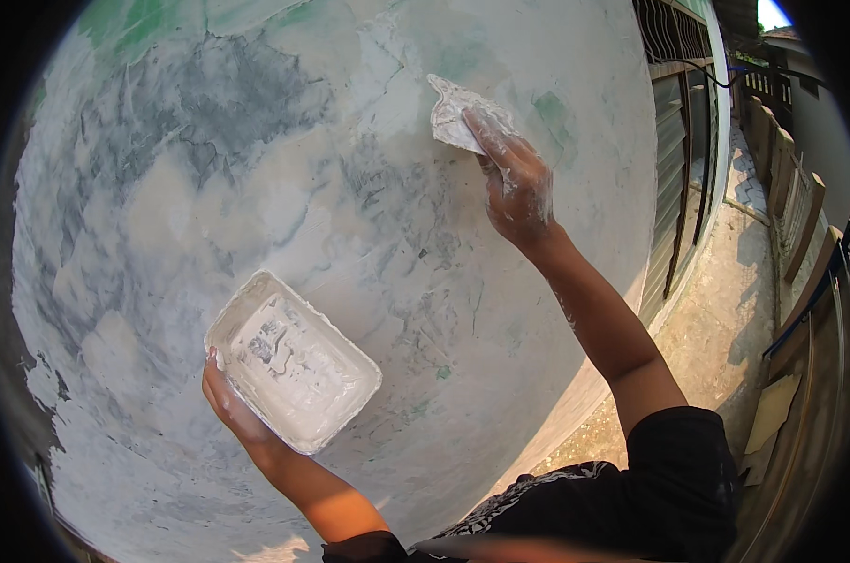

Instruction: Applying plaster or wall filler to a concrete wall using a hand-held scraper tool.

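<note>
My left hand (231,401) is closed on the left side of a white rectangular plastic tub (342,355), tilted so its inside shows. Wet white wall putty coats the bottom and rim of the tub. Up and to the right, my right hand (514,178) grips a putty scraper (464,113) caked in white putty, its flat blade against or very close to the wall (369,225). White smears cover the fingers and wrist of that hand. The wall carries patchy white and grey putty, with green paint showing through in spots.
A window with a metal grille (674,33) and a slatted shutter (667,159) adjoin the wall on the right. Beyond lies a sunlit concrete path (725,281), bordered by a low fence (789,174). Boards and poles (814,403) lean at the far right.
</note>
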Motion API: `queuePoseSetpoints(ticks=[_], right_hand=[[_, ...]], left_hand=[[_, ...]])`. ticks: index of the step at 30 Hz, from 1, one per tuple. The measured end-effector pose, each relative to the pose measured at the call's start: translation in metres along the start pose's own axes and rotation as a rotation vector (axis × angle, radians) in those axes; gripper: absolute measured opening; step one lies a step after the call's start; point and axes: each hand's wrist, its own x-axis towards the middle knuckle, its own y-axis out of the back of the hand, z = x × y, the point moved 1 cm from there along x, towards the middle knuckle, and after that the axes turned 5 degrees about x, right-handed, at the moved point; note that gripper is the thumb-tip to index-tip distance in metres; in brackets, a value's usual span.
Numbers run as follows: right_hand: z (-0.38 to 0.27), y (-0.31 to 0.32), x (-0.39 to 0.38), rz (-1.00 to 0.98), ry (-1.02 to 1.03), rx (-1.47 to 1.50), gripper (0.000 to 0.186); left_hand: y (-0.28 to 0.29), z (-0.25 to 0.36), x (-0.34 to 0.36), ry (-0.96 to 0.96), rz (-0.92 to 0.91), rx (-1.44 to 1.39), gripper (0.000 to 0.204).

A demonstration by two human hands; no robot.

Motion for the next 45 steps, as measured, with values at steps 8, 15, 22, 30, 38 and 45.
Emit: queuePoseSetpoints(ticks=[8,15,22,30,38,45], right_hand=[[-0.059,-0.008,-0.114,-0.372,-0.031,-0.031,0.067],[0.014,0.016,0.014,0.160,0.045,-0.056,0.038],[0.009,0.001,0.018,0.011,0.009,-0.169,0.042],[-0.100,0.002,-0.093,-0.485,0.091,0.169,0.044],[-0.122,-0.044,-0.098,-0.539,-0.366,0.890,0.030],[-0.221,-0.097,-0.133,-0.613,-1.229,1.407,0.037]], left_hand=[[0.012,-0.003,-0.004,0.072,0.165,0.006,0.051],[0.029,-0.009,-0.006,0.099,0.184,-0.021,0.051],[0.037,-0.024,-0.016,0.128,0.175,-0.069,0.051],[0.058,-0.016,-0.035,0.261,0.142,-0.278,0.054],[0.100,-0.052,-0.040,0.117,0.535,-0.065,0.050],[0.147,-0.056,-0.112,0.031,0.716,0.190,0.044]])
